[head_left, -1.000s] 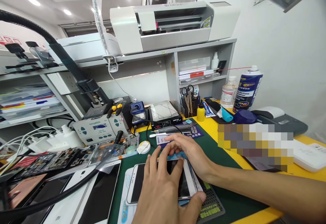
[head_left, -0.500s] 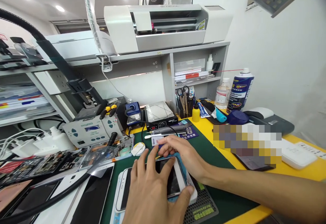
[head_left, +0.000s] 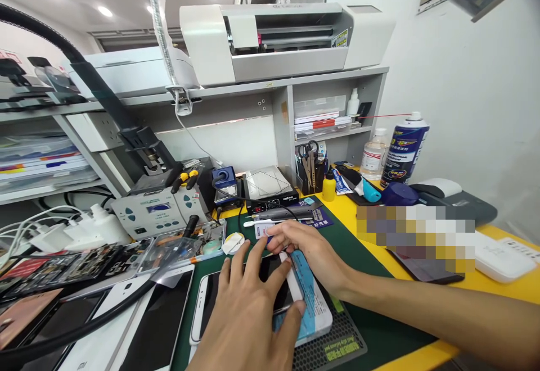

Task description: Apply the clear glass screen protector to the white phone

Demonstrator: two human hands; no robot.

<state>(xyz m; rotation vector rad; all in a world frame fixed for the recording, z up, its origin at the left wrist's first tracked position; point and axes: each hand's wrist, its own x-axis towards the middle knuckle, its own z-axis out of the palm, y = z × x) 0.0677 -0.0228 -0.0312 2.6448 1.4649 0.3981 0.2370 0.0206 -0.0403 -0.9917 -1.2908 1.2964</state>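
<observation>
A white-framed smartphone with a dark screen lies over a blue and white box. My left hand spans the phone from above, its fingers along the far side and its thumb at the near right edge. At the phone's far right corner is my right hand, palm turned inward and fingers curled together. Whatever those fingers pinch is hidden. Beneath the box is a black patterned pad with yellow-green lettering, on a green mat.
To the left lie several phones and screens, circuit boards and a parts tray, crossed by a black hose. Behind stand a rework station and a hot plate. A spray can stands at right.
The phone and my left hand have shifted left relative to the box, uncovering more of its blue top. The whole view has swung slightly left. My right hand stays at the phone's far edge.
</observation>
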